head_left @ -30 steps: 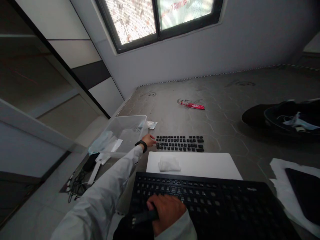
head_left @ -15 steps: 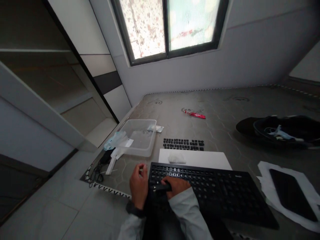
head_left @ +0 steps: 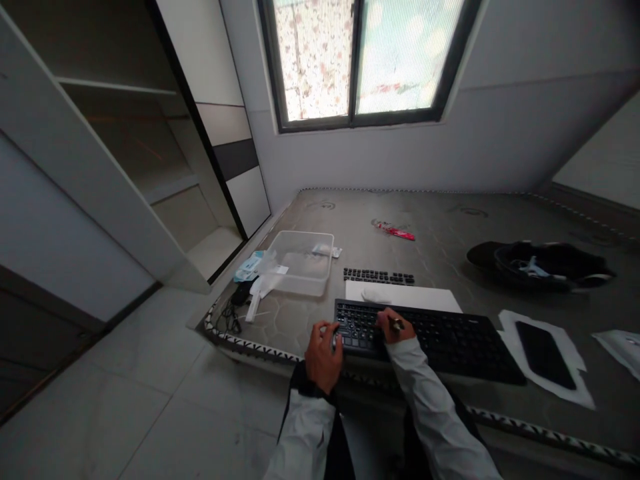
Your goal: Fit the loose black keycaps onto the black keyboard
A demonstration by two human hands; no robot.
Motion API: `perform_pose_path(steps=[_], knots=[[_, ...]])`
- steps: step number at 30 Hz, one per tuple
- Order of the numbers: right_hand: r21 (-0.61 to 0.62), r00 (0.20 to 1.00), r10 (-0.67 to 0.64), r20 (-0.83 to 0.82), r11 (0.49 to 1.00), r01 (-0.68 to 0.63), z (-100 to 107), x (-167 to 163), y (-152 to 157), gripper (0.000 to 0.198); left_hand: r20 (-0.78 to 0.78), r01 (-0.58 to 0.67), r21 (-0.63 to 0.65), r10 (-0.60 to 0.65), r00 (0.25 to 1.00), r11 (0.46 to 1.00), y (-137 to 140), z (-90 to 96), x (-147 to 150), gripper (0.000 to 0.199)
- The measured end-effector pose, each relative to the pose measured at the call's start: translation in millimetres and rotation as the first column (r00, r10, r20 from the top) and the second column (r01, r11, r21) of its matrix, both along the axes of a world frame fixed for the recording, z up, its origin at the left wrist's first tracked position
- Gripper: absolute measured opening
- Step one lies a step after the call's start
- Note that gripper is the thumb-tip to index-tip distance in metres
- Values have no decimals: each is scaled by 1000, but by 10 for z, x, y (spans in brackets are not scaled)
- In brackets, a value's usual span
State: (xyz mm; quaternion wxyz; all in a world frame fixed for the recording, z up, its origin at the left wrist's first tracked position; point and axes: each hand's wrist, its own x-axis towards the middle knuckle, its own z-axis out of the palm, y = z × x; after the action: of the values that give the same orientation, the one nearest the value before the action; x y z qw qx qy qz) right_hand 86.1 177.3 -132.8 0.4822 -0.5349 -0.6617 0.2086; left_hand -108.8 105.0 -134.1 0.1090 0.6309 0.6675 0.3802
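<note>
A black keyboard (head_left: 450, 340) lies along the front of the mattress, its keys pulled off at the left part or hard to make out. My left hand (head_left: 324, 357) is at its left edge, fingers and thumb curled around the corner. Over the left-middle keys is my right hand (head_left: 397, 325), closed on a small dark tool (head_left: 397, 324) with a shiny end; most of it is hidden in the fist. Behind the keyboard a white sheet (head_left: 430, 298) carries a crumpled white wipe (head_left: 374, 296). Several loose black keycaps (head_left: 379, 276) stand in rows beyond it.
A clear plastic box (head_left: 300, 287) stands left, beside a blue packet (head_left: 249, 266), white strips (head_left: 254, 303) and a black cable (head_left: 230, 319). A red-handled item (head_left: 401, 233) lies farther back. Right are a black cap (head_left: 545, 267) and a phone (head_left: 545, 353) on white paper.
The view has shifted, so the scene sits differently. My left hand has come to the keyboard's left edge. My right hand has moved right over the keys, still holding the dark tool.
</note>
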Motion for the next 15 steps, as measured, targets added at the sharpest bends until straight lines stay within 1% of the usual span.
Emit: perform_pose_path(steps=[2, 3, 5, 7, 8, 10, 15], knots=[[-40, 977, -19, -211, 999, 10, 48, -26, 5, 58, -37, -4, 23, 5, 999, 1000, -27, 0, -6, 32], [-43, 944, -11, -331, 999, -4, 73, -58, 9, 59, -60, -1, 36, 3, 998, 999, -37, -2, -4, 34], [-28, 825, 43, -563, 997, -71, 121, -152, 24, 59, -94, 26, 54, -20, 995, 998, -43, -12, 8, 38], [-17, 678, 114, -726, 983, -184, 158, -266, 47, 59, -98, 61, 56, -55, 994, 997, -29, -36, 27, 41], [-16, 616, 137, -776, 972, -236, 169, -322, 60, 58, -92, 76, 54, -71, 993, 996, -15, -51, 37, 42], [-34, 543, 136, -828, 956, -292, 175, -425, 87, 56, -73, 98, 49, -94, 993, 994, 19, -86, 56, 45], [-101, 455, 43, -890, 953, -287, 125, -598, 181, 56, -18, 115, 45, -114, 993, 992, 80, -143, 70, 47]])
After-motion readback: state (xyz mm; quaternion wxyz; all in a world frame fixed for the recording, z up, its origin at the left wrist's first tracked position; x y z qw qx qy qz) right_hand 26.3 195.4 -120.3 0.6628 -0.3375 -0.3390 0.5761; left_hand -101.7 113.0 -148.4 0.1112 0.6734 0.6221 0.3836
